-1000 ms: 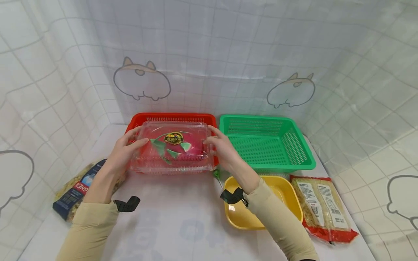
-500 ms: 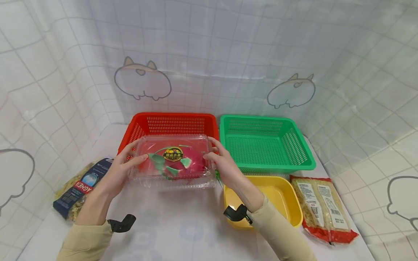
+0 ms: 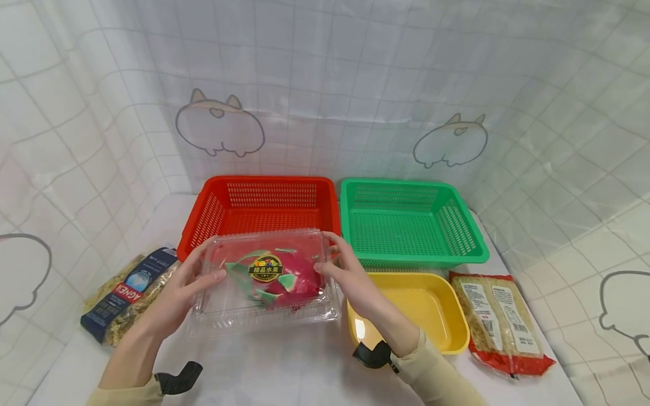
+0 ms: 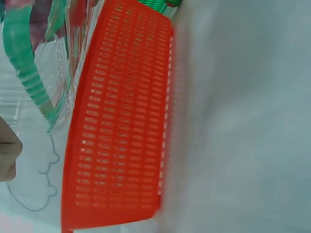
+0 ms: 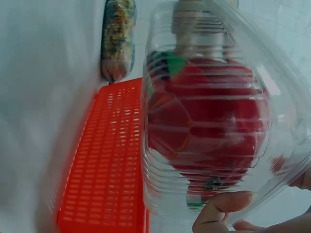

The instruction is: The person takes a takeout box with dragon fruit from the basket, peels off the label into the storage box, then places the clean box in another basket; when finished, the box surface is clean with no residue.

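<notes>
Head view: clear plastic clamshell box (image 3: 228, 300), dragon fruit (image 3: 303, 280) inside, gripped at opposite ends by left hand (image 3: 184, 290) and right hand (image 3: 349, 277), overlapping red basket (image 3: 279, 219); left wrist: box beyond basket's perforated side; right wrist: fingers (image 5: 228, 202) at box's edge.

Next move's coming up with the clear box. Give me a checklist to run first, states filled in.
1. Two-sided grip: ok, left hand and right hand hold opposite ends of the box.
2. Fruit inside: ok, visible through the plastic.
3. Box fastened shut: cannot tell from its clear edges.
4. Full view into red basket: not ok, box covers its near part in the head view.
5. Yellow tray unobstructed: not ok, right arm overlaps it there.
</notes>
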`<state>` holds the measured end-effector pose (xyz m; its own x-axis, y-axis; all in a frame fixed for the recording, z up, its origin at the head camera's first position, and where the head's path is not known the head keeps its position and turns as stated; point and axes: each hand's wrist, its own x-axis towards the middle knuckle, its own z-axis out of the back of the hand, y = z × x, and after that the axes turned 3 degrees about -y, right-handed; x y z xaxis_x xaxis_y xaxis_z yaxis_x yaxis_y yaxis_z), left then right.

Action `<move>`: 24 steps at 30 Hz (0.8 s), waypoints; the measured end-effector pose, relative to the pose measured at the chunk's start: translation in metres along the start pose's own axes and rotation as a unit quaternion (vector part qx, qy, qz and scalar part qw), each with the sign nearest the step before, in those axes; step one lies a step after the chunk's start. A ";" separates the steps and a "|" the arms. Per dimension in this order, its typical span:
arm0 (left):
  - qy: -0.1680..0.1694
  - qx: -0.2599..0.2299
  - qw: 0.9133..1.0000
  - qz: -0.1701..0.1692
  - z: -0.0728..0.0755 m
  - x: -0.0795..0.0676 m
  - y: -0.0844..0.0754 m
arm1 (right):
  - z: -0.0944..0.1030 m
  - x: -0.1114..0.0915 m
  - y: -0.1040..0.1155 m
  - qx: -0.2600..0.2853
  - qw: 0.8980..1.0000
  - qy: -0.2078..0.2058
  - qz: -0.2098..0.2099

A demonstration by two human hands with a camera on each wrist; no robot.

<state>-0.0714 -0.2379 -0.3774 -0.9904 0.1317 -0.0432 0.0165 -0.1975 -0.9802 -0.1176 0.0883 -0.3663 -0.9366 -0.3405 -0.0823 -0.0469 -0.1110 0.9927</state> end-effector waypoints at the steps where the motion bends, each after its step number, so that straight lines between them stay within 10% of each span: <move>1: 0.004 -0.001 1.000 0.000 -0.001 -0.003 0.002 | -0.001 -0.002 -0.001 -0.009 1.000 0.002 0.002; 24: 0.024 0.042 0.995 0.091 -0.001 -0.021 0.048 | -0.022 -0.023 -0.045 -0.097 0.995 0.012 -0.020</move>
<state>-0.0498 -0.2489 -0.4243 -0.9643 0.1333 -0.2290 0.1805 -0.3024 -0.9359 -0.0865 0.0803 -0.4109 -0.9267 -0.3542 -0.1254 -0.0136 -0.3020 0.9532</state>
